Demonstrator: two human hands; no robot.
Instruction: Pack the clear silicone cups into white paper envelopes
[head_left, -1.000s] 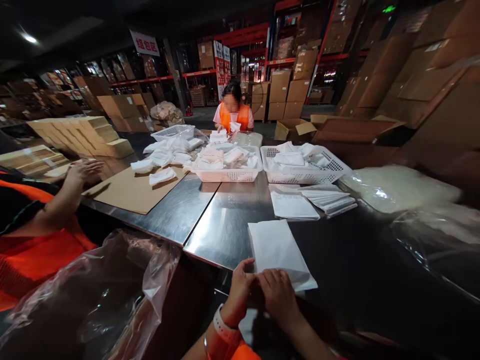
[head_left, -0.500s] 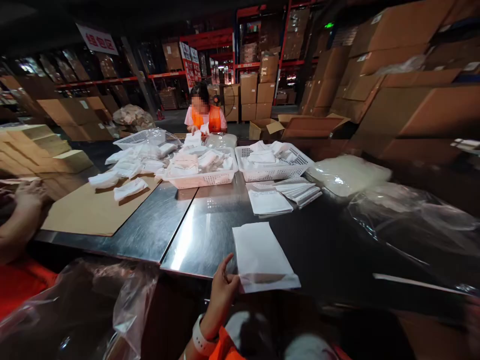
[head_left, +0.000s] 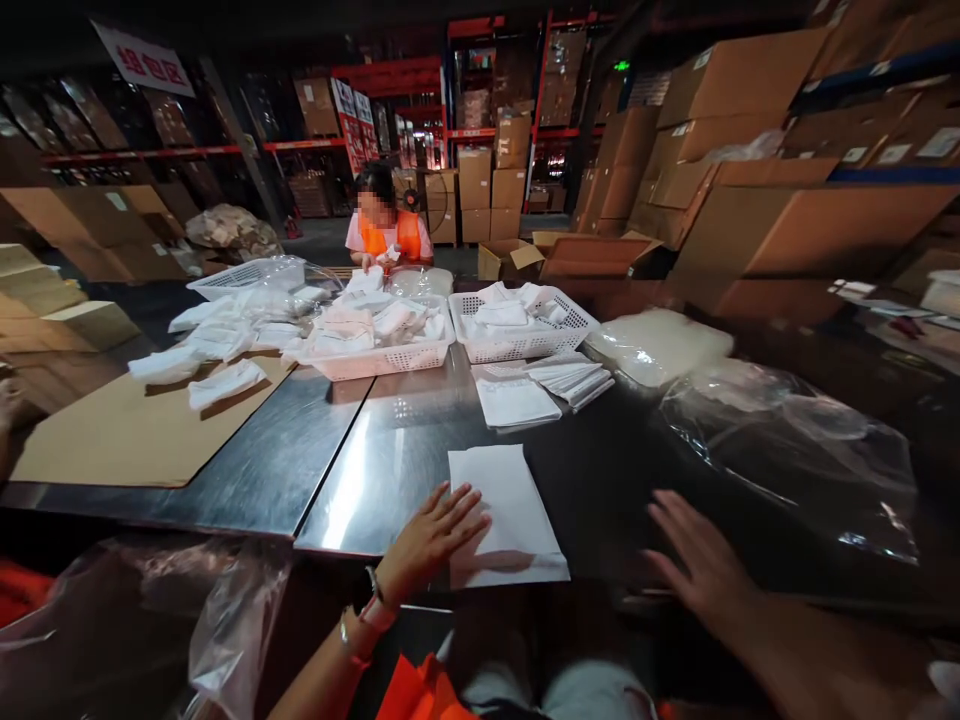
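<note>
A flat white paper bag [head_left: 508, 505] lies at the near edge of the shiny metal table [head_left: 390, 460]. My left hand [head_left: 431, 535] rests flat on its left lower corner, fingers spread. My right hand [head_left: 697, 560] hovers open over the dark tabletop to the right of the bag, blurred, holding nothing. It is close to a crumpled clear plastic bag [head_left: 787, 450].
Two white baskets [head_left: 390, 355] [head_left: 525, 330] of white folded items stand mid-table, with a stack of white bags [head_left: 540, 390] in front. A cardboard sheet [head_left: 142, 430] lies left. A person in an orange vest [head_left: 386, 230] works at the far end. Cardboard boxes [head_left: 795, 220] line the right.
My left hand went from pinching the bag's corner to lying flat on it. My right hand left the bag, went out of view, then reappeared reaching right. The camera turned right.
</note>
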